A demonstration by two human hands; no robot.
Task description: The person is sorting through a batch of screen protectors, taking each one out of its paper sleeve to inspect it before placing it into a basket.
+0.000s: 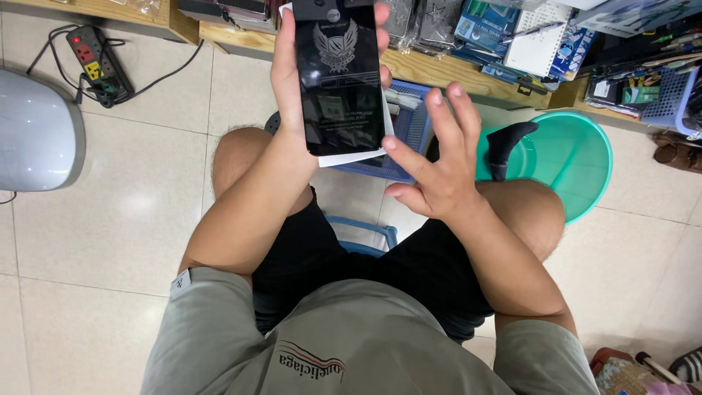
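We see the left hand (pixel 292 88) holding a flat black packet (pixel 340 73) upright above the knees, a glossy sleeve of the kind a phone screen protector comes in, with a white card or backing sheet (pixel 351 155) showing along its lower and right edges. The fingers wrap around the packet from behind, with fingertips showing at its right edge, so the grip is by the sides only. The right hand (pixel 435 164) is open and holds nothing; its fingers are spread and one fingertip touches or nearly touches the packet's lower right corner, where the white sheet peeks out. In our judgement the main risk lies in that edge grip: the sleeve looks slick, and a push at the corner could twist it out of the left hand and send it to the tiled floor (pixel 110 241) between the legs. A second risk is that the white sheet slides free of the black sleeve, since nothing visibly pins it from below. Behind the packet stand a blue plastic basket (pixel 413 121) and a green plastic basin (pixel 578 157), close enough to catch or deflect a fall. We cannot tell whether the packet is sealed.
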